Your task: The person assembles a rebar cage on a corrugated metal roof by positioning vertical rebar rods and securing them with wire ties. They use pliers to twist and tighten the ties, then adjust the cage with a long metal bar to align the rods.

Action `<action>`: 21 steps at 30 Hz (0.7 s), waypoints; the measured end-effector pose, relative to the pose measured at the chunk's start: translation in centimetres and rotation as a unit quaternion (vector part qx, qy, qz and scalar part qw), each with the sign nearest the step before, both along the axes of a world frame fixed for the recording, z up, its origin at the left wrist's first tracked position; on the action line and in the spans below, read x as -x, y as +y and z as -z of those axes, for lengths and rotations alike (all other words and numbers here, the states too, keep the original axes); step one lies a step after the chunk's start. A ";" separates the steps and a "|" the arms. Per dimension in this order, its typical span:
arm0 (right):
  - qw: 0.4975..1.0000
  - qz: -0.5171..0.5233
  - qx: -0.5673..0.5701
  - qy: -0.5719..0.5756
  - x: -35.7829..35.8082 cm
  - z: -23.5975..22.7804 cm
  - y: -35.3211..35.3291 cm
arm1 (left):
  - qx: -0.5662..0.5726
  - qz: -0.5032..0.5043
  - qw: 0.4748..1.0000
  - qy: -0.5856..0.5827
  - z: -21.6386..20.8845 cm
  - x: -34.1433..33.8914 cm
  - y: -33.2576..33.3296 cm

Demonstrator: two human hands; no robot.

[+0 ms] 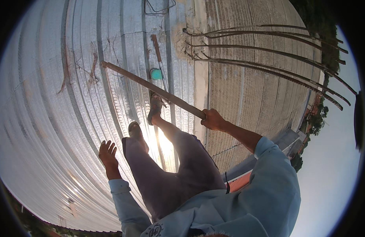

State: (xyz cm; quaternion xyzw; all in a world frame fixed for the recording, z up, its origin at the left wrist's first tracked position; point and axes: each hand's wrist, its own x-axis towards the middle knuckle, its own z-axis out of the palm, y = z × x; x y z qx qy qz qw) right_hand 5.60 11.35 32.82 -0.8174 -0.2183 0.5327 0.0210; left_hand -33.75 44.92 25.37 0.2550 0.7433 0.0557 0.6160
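Observation:
My right hand (213, 119) is closed around the near end of a long, straight brown bar (151, 87); whether it is wood or rusty metal I cannot tell. From my fist the bar slants up and left over the ribbed metal roof sheets (44, 130), passing above my right foot. My left hand (108, 154) hangs over the sheets at the left with its fingers apart and nothing in it. Beyond my right foot lies a small round turquoise object (155, 74), beside a thin tool with a brown handle (156, 47).
Several bent rusty rebars (265, 35) stick out to the right from a broken concrete stub (184, 41). Thin rusty wires (91, 73) lie on the sheets at the upper left. A light concrete strip (201, 87) borders a brownish corrugated roof (245, 83). Sun glare shines near my feet.

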 end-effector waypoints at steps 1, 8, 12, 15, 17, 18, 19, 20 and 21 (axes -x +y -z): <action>1.000 0.001 0.004 0.001 -0.4 0.2 1.4 | -0.010 -0.004 1.000 0.000 -0.3 -0.4 1.1; 1.000 0.007 -0.002 0.000 0.5 1.5 14.4 | 0.043 0.093 0.978 -0.182 1.5 -12.3 10.1; 0.987 0.141 -0.027 0.077 4.2 0.4 27.0 | 0.138 0.050 0.900 -0.411 9.4 -18.1 14.0; 0.992 0.078 -0.074 0.058 10.7 5.9 29.4 | 0.120 -0.089 0.970 -0.194 7.8 -25.9 19.1; 0.987 0.132 -0.058 0.070 13.6 7.3 33.7 | 0.033 -0.068 0.988 -0.132 6.7 -27.1 22.6; 0.979 0.165 -0.101 0.059 15.0 8.7 34.9 | 0.006 -0.012 0.994 -0.109 7.6 -26.9 24.9; 0.965 0.208 -0.139 0.076 14.7 8.1 37.0 | 0.002 -0.002 0.995 -0.099 8.4 -26.7 27.3; 0.947 0.250 -0.178 0.099 14.6 7.3 39.1 | -0.028 0.020 0.997 -0.070 8.6 -27.1 29.5; 0.922 0.305 -0.222 0.085 15.2 8.0 40.4 | -0.041 0.041 0.996 -0.069 9.2 -27.3 32.0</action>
